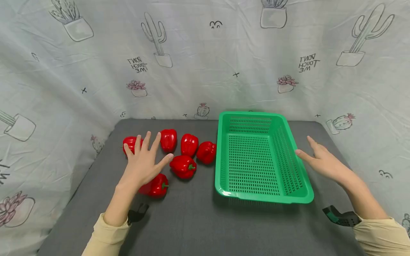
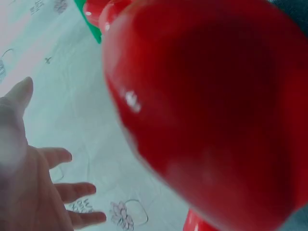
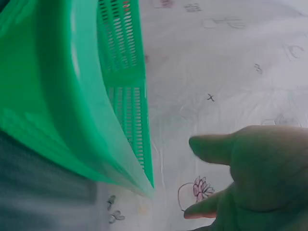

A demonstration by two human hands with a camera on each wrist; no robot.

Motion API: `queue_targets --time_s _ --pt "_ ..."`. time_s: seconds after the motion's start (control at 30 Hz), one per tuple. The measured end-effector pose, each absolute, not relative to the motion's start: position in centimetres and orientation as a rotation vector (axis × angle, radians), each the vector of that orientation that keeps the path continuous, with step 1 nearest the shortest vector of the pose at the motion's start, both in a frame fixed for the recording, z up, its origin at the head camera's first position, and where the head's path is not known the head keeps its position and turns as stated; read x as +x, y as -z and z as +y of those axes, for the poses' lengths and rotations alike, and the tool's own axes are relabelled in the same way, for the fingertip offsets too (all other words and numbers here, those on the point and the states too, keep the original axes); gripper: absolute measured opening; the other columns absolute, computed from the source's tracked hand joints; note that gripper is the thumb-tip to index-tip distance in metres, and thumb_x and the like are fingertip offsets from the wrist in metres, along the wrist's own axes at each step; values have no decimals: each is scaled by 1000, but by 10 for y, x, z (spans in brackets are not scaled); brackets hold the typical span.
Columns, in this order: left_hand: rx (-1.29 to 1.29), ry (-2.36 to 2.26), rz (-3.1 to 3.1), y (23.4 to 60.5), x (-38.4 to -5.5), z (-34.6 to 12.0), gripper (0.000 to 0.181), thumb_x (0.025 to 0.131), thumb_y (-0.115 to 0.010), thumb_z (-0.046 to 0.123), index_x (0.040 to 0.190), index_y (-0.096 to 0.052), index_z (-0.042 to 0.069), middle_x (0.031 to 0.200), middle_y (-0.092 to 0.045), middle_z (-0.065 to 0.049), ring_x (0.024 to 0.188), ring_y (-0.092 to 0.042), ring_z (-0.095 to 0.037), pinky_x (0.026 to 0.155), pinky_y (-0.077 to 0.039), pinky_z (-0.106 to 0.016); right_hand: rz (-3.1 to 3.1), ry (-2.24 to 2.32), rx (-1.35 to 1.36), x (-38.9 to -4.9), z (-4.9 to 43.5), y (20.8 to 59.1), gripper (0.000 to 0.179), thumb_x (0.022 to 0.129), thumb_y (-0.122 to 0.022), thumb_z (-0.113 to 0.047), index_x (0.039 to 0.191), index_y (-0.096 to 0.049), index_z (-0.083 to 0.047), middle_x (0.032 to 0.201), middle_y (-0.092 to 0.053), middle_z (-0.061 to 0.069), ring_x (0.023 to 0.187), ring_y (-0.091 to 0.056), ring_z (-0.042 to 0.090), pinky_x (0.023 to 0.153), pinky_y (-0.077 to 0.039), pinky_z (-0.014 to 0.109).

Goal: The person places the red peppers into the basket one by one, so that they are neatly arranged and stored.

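Observation:
Several red bell peppers lie on the left half of the dark table, among them one with a green stem (image 1: 183,167) and another (image 1: 168,140) farther back. My left hand (image 1: 141,165) hovers over the left ones with its fingers spread, partly hiding two of them. One bell pepper (image 2: 202,110) fills much of the left wrist view, apart from the fingers. A green plastic basket (image 1: 221,153) with slotted walls stands right of the peppers, with nothing in it. Beside its right rim is my right hand (image 1: 323,161), fingers extended and holding nothing; whether the thumb touches the rim I cannot tell.
The grey table (image 1: 198,224) runs along the front of the scene. A pale cloth (image 1: 192,64) printed with cacti hangs behind it and down both sides. Black straps circle both wrists, one of them a dark band (image 1: 342,217) at the right sleeve.

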State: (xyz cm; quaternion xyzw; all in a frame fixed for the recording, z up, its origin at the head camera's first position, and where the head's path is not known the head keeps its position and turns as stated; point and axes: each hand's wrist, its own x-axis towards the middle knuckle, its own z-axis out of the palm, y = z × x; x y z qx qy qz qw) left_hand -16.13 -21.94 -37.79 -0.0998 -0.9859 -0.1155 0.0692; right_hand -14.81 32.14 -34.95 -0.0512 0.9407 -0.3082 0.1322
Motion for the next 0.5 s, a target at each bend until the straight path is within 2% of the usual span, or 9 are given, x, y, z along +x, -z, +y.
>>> queue_targets --time_s 0.1,0.17,0.23,0.3,0.4,0.5 --pt "-352 422 -2928 379 -154 -224 90 92 -49 65 159 -17 14 159 -15 -23 142 -10 -49 104 4 -74 2687 1027 -157 -139 324 353 80 105 -37 -48 154 -3 5 152 -16 37 132 -27 57 97 -33 67" --pt "-398 481 -2904 381 -148 -228 88 93 -51 62 158 -18 13 159 -17 -20 142 -12 -46 106 1 -72 2659 1130 -136 -132 325 358 74 106 -37 -45 154 -12 5 148 -28 36 124 -41 53 91 -46 58" --pt "-439 547 -2889 384 -141 -232 87 93 -54 59 158 -19 13 159 -19 -18 142 -13 -44 108 0 -70 2638 1237 -111 -123 325 363 68 107 -38 -40 153 -18 5 144 -34 35 115 -53 43 84 -54 46" --pt "-456 607 -2880 387 -134 -238 87 93 -57 57 158 -20 13 159 -19 -15 143 -14 -41 109 -2 -67 2621 1312 -56 -116 323 370 66 107 -40 -39 153 -23 4 140 -39 34 108 -57 28 78 -56 37" --pt "-453 695 -2869 390 -127 -247 86 92 -61 54 158 -22 16 160 -20 -12 144 -14 -38 111 -5 -65 2613 1392 38 -107 319 379 65 105 -44 -40 153 -27 0 137 -45 29 96 -58 12 73 -55 32" --pt "-439 774 -2867 394 -122 -257 86 90 -65 52 158 -22 21 159 -20 -9 143 -15 -35 107 -20 -67 2613 1484 92 -101 316 387 66 103 -50 -41 153 -31 -3 126 -57 15 90 -59 9 71 -55 32"
